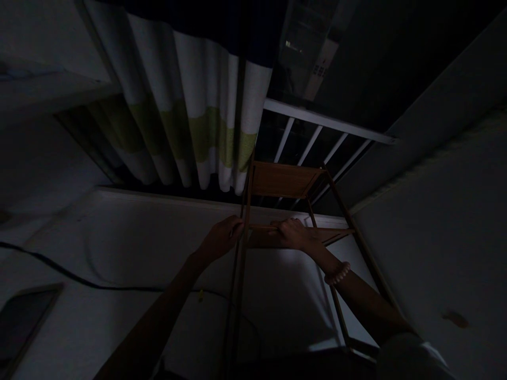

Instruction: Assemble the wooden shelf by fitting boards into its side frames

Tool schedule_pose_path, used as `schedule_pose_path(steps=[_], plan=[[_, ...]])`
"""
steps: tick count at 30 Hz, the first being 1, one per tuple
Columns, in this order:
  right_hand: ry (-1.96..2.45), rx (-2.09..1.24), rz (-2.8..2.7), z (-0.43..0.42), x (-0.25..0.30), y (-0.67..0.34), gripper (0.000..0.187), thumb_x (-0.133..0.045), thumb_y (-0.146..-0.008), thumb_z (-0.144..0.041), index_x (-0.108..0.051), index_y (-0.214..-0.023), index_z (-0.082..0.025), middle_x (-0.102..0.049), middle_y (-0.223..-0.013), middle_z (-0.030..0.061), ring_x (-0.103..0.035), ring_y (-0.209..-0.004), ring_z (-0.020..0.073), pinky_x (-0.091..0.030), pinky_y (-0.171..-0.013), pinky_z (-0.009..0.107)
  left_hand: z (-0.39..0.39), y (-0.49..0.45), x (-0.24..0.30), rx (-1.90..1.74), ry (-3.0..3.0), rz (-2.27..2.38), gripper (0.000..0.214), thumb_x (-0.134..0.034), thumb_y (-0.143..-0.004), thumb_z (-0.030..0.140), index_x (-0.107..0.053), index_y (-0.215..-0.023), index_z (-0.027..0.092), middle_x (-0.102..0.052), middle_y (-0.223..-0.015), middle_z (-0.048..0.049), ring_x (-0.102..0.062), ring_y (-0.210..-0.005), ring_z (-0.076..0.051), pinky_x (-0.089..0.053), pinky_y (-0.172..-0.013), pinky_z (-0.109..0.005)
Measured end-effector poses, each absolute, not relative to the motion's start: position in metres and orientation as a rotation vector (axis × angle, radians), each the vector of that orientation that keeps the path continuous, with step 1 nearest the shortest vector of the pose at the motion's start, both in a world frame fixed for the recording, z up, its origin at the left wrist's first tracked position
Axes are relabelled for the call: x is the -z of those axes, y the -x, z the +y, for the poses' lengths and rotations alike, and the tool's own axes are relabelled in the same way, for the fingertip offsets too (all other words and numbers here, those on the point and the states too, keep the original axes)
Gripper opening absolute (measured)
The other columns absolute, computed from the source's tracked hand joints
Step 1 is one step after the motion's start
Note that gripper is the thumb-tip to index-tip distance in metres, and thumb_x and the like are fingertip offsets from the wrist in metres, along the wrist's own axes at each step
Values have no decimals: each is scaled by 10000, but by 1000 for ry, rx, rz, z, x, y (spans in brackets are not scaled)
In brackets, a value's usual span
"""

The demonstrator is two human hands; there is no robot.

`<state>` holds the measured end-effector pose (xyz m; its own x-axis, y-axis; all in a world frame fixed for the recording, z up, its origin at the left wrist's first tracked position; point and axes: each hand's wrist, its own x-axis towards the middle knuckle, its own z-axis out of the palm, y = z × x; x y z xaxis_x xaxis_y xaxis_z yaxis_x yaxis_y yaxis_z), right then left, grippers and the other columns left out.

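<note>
A tall wooden shelf rack with thin posts and flat shelves stands by the wall in dim light. My left hand is closed, its fingers curled at the rack's left post. Around the front edge of the lower visible shelf, my right hand is closed, with fingers wrapped over the rim. A beaded bracelet circles my right wrist. Darkness hides the rack's lower part and some of my fingertips.
A white, green and dark blue curtain hangs behind, left of the rack. White window bars stand behind its top. A dark cable crosses the wall at left, above a dark framed panel.
</note>
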<state>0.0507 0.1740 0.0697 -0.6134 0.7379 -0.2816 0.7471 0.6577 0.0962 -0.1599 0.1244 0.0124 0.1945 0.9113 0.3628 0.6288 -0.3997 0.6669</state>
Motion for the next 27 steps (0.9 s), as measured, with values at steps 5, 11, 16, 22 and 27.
schedule_pose_path(steps=[5, 11, 16, 22, 27], plan=[[-1149, 57, 2586, 173, -69, -50, 346, -352, -867, -385, -520, -1111, -207, -641, -924, 91, -578, -900, 211, -378, -726, 273, 125, 161, -14, -1047, -2021, 1421, 208, -305, -848, 263, -440, -735, 153, -459, -664, -2, -459, -619, -115, -370, -602, -241], [-1128, 65, 2570, 166, -59, -52, 342, -346, -872, -386, -541, -1082, -200, -638, -946, 103, -578, -902, 218, -375, -741, 291, 120, 170, -8, -1070, -1840, 1425, 244, -298, -850, 335, -411, -720, 162, -428, -633, 20, -461, -545, -91, -383, -542, -210], [-1162, 38, 2573, 169, -59, -52, 378, -324, -872, -419, -529, -1099, -197, -637, -938, 110, -585, -881, 222, -384, -720, 290, 117, 162, -4, -1106, -1734, 1429, 209, -322, -831, 317, -437, -768, 154, -485, -680, 0, -519, -630, -108, -404, -585, -209], [-1162, 4, 2616, 168, -64, -52, 385, -349, -865, -406, -447, -1198, -241, -639, -941, 86, -590, -865, 234, -386, -687, 289, 125, 150, -2, -1106, -1748, 1382, 212, -307, -830, 286, -419, -699, 161, -444, -606, 21, -461, -579, -103, -352, -580, -220], [-1054, 41, 2731, 169, -67, -57, 629, -402, -852, -300, -63, -1373, -198, -642, -801, 56, -593, -740, 196, -371, -636, 254, 131, 151, -4, -1035, -1802, 1270, 229, -305, -838, 290, -405, -674, 164, -433, -605, 28, -431, -572, -96, -333, -573, -216]])
